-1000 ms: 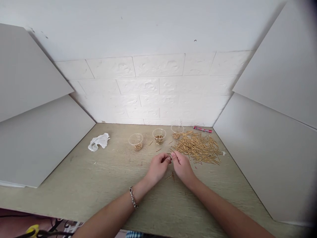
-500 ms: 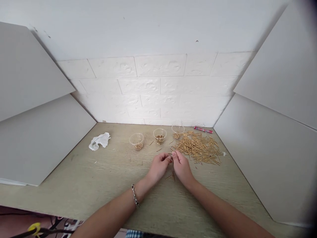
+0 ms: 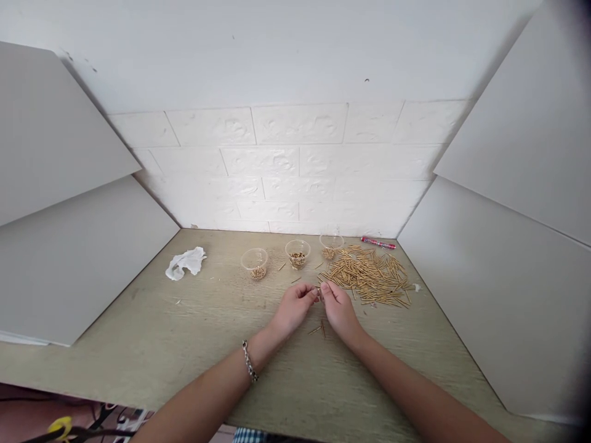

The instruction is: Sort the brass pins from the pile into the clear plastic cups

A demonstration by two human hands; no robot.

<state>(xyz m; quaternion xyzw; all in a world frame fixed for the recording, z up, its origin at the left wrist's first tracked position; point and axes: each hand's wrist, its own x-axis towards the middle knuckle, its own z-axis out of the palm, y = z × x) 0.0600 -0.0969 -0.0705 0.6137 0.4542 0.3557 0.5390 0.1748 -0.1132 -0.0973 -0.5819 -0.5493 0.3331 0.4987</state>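
My left hand (image 3: 295, 305) and my right hand (image 3: 339, 307) meet fingertip to fingertip just in front of a large heap of thin gold-coloured metal pins (image 3: 369, 277). Both hands are closed in a pinch. What sits between the fingertips is small and mostly hidden, so I cannot make it out. Close below the hands, a few loose pins (image 3: 318, 330) lie on the table. Beyond them stand three clear plastic cups: the left cup (image 3: 254, 258) and right cup (image 3: 331, 241) hold small gold pieces, and the middle cup (image 3: 298, 249) holds more of them.
A crumpled white tissue (image 3: 185, 263) lies on the table (image 3: 138, 332) at the left. Behind the heap is a red wrapped stick (image 3: 378, 242). Grey panels (image 3: 498, 289) flank both sides, and a white brick-patterned wall (image 3: 277, 160) closes off the back.
My hands stay together in nearly the same place, with the left wrist shifted slightly left. The cups, heap and loose pins are where they were.
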